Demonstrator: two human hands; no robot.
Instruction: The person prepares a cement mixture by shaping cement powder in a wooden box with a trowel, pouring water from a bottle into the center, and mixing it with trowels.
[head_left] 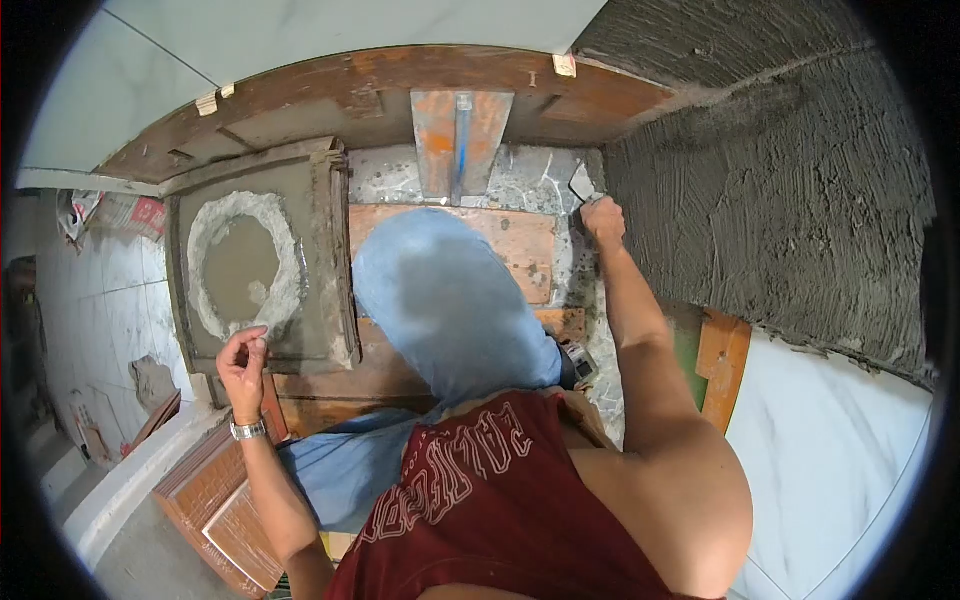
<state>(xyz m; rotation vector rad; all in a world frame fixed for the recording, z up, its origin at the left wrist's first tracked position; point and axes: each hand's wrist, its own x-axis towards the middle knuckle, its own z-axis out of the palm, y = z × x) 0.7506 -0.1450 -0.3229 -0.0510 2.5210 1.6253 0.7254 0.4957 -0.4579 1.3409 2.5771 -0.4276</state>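
My right hand (604, 220) is closed around the handle of a small trowel (582, 182), its blade up near the foot of the mortar-coated wall (780, 200). My left hand (243, 368), with a metal watch at the wrist, is at the lower edge of a ring of pale grey powder (202, 240). Its thumb and fingers are drawn together; I cannot make out whether anything is between them. The ring surrounds murky water (240, 262) in a wooden-framed mixing tray (345, 250).
A flat metal float (463, 145) leans against a wooden board (370, 75) along the far wall. Planks (525, 245) lie under my knee. Stacked brown tiles (215, 500) are at lower left, a torn bag (130, 213) farther left. Pale marbled tiles (820, 450) cover the right wall.
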